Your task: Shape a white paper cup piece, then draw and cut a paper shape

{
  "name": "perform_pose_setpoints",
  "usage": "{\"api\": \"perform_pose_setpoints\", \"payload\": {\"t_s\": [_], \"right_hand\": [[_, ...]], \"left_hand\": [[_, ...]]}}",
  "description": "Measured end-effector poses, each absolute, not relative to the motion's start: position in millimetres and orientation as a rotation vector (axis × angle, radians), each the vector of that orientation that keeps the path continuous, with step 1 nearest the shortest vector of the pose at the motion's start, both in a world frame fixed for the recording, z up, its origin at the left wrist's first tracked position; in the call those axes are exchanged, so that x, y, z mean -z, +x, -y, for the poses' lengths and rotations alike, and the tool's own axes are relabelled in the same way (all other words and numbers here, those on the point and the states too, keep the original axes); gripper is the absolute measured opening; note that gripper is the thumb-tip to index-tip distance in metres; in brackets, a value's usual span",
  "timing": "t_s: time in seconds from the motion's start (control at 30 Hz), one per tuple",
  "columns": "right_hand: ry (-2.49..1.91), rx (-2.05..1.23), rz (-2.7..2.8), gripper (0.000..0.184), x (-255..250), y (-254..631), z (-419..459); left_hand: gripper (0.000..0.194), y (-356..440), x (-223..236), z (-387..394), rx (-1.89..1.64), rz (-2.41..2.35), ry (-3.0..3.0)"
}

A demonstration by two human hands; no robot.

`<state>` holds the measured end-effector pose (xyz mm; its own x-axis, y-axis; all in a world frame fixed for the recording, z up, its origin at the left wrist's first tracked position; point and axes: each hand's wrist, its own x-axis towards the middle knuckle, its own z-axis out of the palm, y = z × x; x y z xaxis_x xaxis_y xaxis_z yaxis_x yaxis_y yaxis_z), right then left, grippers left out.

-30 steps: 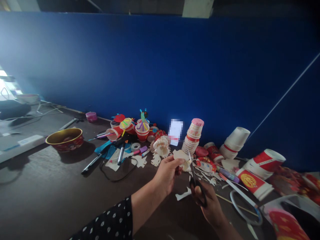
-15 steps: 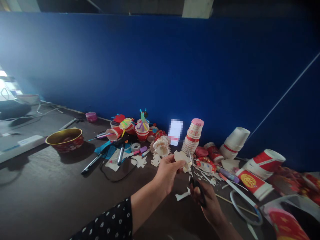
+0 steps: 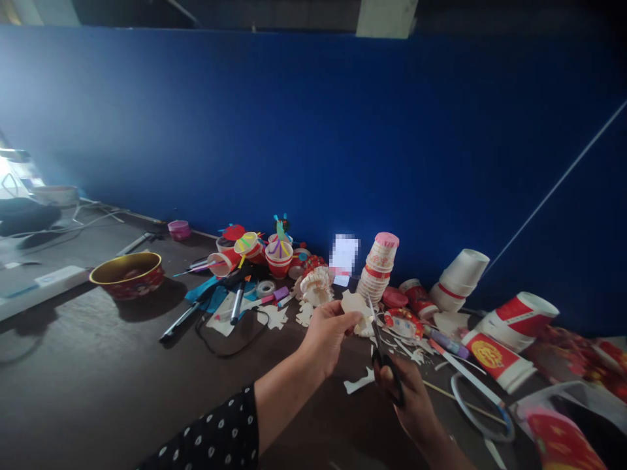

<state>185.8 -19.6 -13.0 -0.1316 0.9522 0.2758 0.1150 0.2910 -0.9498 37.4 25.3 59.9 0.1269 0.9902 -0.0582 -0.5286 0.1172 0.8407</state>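
Note:
Between the thumb and fingers of my left hand (image 3: 329,336) is a cream-coloured piece of paper (image 3: 356,304) with a cut, uneven edge. My right hand (image 3: 401,385) grips black-handled scissors (image 3: 377,346), their blades pointing up and away from me at the paper's right edge. Whether the blades are closed on the paper I cannot make out. Below the paper, a loose white scrap (image 3: 359,381) lies on the dark table (image 3: 147,391). Thin paper trimmings (image 3: 414,352) are scattered just beyond the scissors.
Behind my hands stands a stack of paper cups (image 3: 379,267). More cups (image 3: 460,281) lean at the right, near a red cup with a gold emblem (image 3: 494,356). Decorated cups (image 3: 279,258), a tape roll (image 3: 265,288) and a marker (image 3: 238,301) lie left. A red-gold bowl (image 3: 127,274) sits farther left.
The paper in my left hand has turned slightly, its outline now broader toward the camera. My right hand and the scissors have barely shifted.

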Motion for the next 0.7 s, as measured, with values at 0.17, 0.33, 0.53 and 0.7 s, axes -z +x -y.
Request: {"api": "perform_pose_setpoints", "payload": {"t_s": [0.17,0.33,0.53,0.7], "right_hand": [[-1.035,-1.030,1.573,0.043,9,187,20],[-1.052,-1.022,1.590,0.042,8,186,20],[-1.057,-1.015,1.576,0.042,8,185,21],[-1.065,-0.993,1.543,0.042,8,185,22]], "left_hand": [[0.012,36,-60,-29,-1.296,-0.733,0.792],[0.016,33,-55,-36,-1.273,-0.679,0.820],[0.017,29,-57,-38,-1.264,-0.698,0.870],[0.016,28,-59,-38,-1.261,-0.685,0.881]]}}
